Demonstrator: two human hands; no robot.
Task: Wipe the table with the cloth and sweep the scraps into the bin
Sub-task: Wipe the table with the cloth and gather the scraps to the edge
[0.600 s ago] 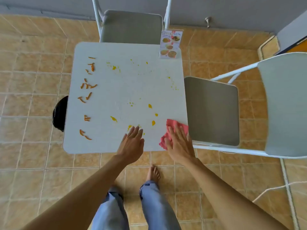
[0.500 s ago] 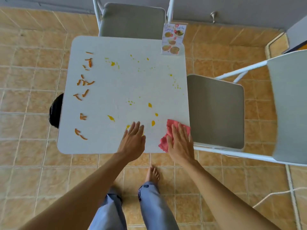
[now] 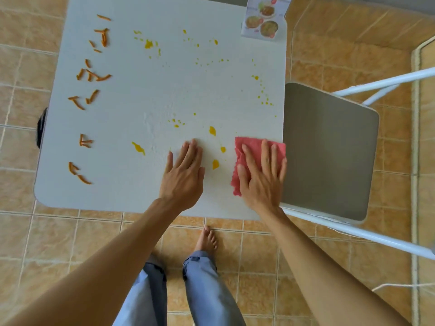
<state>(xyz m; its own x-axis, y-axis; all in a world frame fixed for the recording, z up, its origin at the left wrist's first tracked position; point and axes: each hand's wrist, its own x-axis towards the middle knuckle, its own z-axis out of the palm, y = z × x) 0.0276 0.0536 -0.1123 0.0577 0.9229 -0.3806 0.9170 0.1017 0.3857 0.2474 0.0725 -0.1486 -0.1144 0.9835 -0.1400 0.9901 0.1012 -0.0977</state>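
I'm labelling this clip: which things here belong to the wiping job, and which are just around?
Job:
cloth under the right hand
table
orange scraps
yellow spills
left hand, flat on the table
dark bin, edge only, probably

Just around:
menu card
chair

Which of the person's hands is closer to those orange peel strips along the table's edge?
The left hand. It lies flat mid-table, with the orange strips farther to its left. The right hand presses the pink cloth at the opposite edge.
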